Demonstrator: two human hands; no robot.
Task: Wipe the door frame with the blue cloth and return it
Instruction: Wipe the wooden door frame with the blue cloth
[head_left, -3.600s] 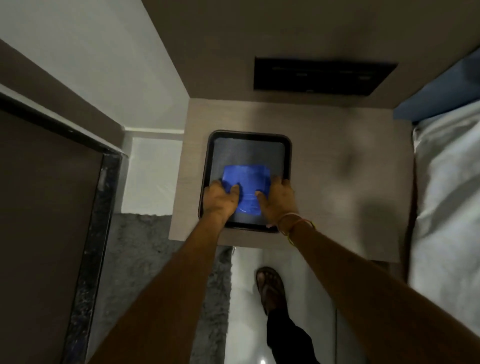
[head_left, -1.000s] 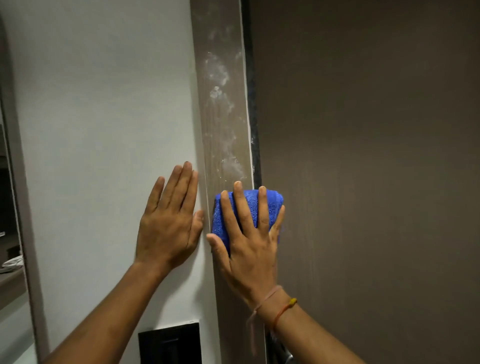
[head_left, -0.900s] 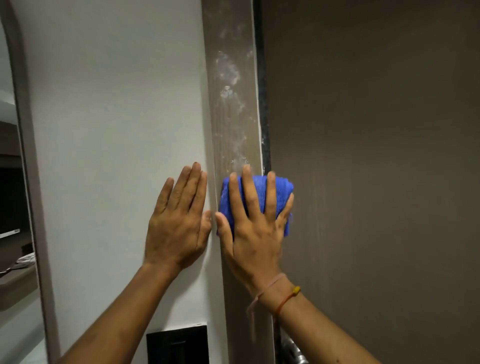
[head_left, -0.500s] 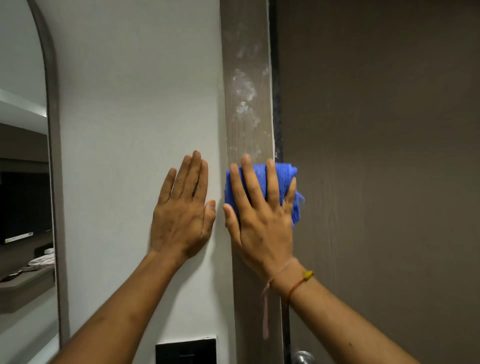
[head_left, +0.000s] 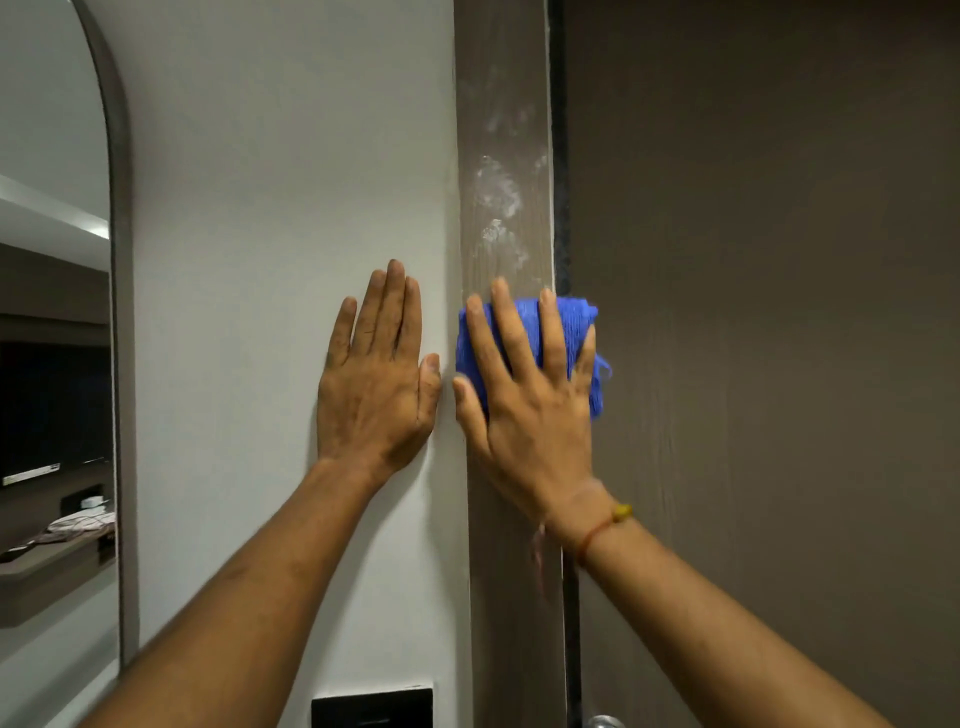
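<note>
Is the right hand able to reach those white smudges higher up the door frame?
Probably yes: the right hand presses the blue cloth just below the white smudges, with bare door frame between.

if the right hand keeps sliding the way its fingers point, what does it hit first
Probably the whitish smudges on the door frame, directly above the blue cloth under the right hand. Nothing else shows in that line.

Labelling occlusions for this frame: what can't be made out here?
- Most of the blue cloth, head view: covered by the right hand, so its folding is unclear.
- Door frame under the cloth: hidden, so whether the white smears continue there is unknown.
- Metal door handle: cut off by the bottom edge.
- Black wall plate: cut off at the bottom edge.
- Items on the reflected shelf: too small.
</note>
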